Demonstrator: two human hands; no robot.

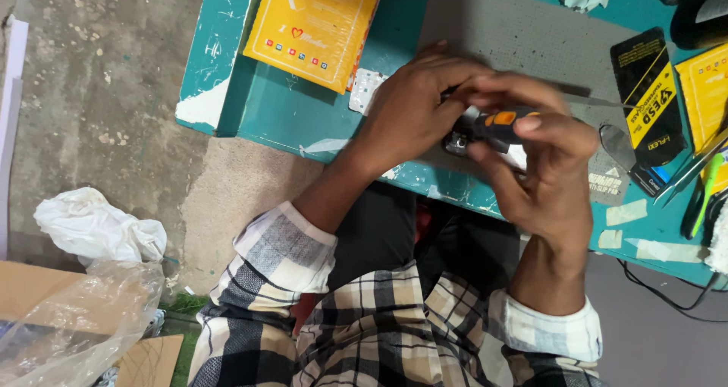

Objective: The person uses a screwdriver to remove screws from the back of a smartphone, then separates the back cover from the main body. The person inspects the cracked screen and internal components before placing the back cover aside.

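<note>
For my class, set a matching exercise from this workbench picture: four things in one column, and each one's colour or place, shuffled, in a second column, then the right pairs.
Things:
1. screwdriver handle
2. yellow packet
3. crumpled white bag
4. tweezers

Descriptions:
A. on the floor, left of the table
B. black and orange, in the right hand
C. at the table's right edge
D. flat at the table's far left

Pairs: 1-B, 2-D, 3-A, 4-C
</note>
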